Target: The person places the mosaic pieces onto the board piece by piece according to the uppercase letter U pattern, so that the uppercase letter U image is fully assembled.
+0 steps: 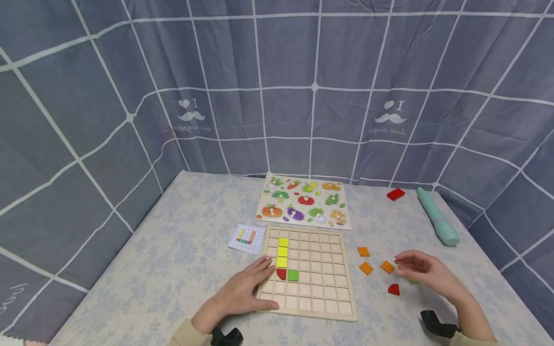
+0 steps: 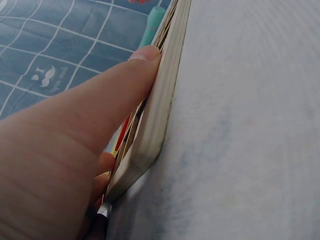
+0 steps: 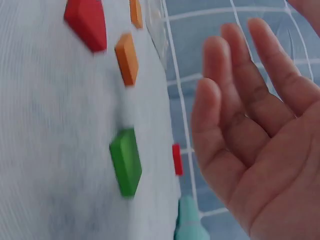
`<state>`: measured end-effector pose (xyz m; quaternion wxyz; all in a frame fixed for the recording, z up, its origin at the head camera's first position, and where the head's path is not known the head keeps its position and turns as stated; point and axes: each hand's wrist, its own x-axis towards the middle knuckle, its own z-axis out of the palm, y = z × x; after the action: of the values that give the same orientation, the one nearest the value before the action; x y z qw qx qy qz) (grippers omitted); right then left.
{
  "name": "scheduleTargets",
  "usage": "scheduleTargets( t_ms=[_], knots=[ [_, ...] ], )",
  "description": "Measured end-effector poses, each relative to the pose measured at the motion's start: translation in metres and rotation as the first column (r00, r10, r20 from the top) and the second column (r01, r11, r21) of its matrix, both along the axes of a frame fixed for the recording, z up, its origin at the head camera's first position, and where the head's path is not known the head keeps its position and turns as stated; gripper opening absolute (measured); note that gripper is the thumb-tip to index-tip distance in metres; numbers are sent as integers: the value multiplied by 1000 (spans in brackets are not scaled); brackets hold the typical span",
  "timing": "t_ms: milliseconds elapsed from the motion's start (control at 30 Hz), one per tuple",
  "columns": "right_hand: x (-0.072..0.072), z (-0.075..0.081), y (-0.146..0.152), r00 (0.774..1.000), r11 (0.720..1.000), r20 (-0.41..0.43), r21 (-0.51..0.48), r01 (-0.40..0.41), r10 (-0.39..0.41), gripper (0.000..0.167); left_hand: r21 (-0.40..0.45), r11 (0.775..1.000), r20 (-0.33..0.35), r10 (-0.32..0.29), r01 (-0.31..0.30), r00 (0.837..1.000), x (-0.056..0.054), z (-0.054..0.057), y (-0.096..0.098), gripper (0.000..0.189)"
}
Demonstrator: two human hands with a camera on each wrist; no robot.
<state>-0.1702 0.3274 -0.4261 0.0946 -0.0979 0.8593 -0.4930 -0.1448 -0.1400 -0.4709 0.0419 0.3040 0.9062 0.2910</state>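
A wooden grid board (image 1: 318,288) lies in front of me in the head view. Set in its squares are a column of yellow tiles (image 1: 283,251), a red quarter-round tile (image 1: 282,274) and a green tile (image 1: 293,275). My left hand (image 1: 245,288) rests on the board's lower left corner, its fingers along the left side and the thumb (image 2: 145,57) on the front rim. To the right of the board, my right hand (image 1: 426,271) hovers over the table with loosely bent fingers and nothing in them. Under it, partly hidden, lies a loose green tile (image 3: 126,162).
Orange tiles (image 1: 366,268) and a red quarter-round tile (image 1: 394,289) lie between board and right hand. A pattern card (image 1: 246,239) sits left of the board, a vegetable puzzle (image 1: 305,202) behind it. Farther right are a red block (image 1: 396,194) and a teal cylindrical object (image 1: 438,218).
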Motion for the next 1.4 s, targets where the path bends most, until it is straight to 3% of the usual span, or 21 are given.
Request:
scheduleTargets(
  t_ms=[533, 1167, 1400],
  knots=[
    [3, -20, 37, 991, 976, -54, 177, 129, -121, 52, 4, 1000, -26, -3, 3, 1000, 0, 0, 1, 88],
    [3, -28, 52, 990, 983, 76, 154, 102, -115, 59, 2, 1000, -23, 2, -2, 1000, 0, -2, 0, 88],
    [4, -30, 56, 994, 988, 74, 139, 64, -75, 57, 4, 1000, -10, -2, 2, 1000, -1, -1, 1, 89]
  ],
)
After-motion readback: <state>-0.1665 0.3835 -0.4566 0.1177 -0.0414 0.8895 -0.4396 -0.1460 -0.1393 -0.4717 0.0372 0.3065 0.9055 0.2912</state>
